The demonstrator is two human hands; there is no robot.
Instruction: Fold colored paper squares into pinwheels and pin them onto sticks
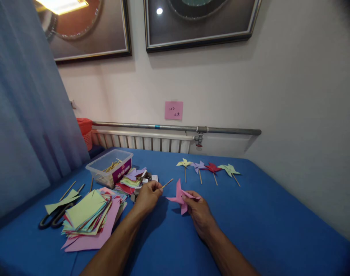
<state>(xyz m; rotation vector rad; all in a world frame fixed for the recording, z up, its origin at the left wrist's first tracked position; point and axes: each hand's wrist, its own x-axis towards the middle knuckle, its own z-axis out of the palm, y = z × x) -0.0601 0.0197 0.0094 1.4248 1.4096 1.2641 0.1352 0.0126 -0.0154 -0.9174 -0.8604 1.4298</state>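
Observation:
Between thumb and fingers, my left hand [147,197] pinches a thin wooden stick [168,183] that points up and to the right. My right hand [200,212] is closed on a pink paper pinwheel [179,197], its blades spread towards the left. A small gap lies between the stick and the pinwheel. Behind my hands, a yellow pinwheel [184,163], a purple pinwheel [198,166], a red pinwheel [212,168] and a pale green pinwheel [229,169] lie in a row, each on a stick. Metal and white small items [146,179] sit partly hidden behind my left hand.
On the blue table cover [267,214], a stack of coloured paper [87,209] lies at the left, with black-handled scissors [52,219] beside it. A clear plastic box [105,168] holds sticks. Cut paper pieces [130,182] lie near it. A blue curtain [25,115] hangs at left.

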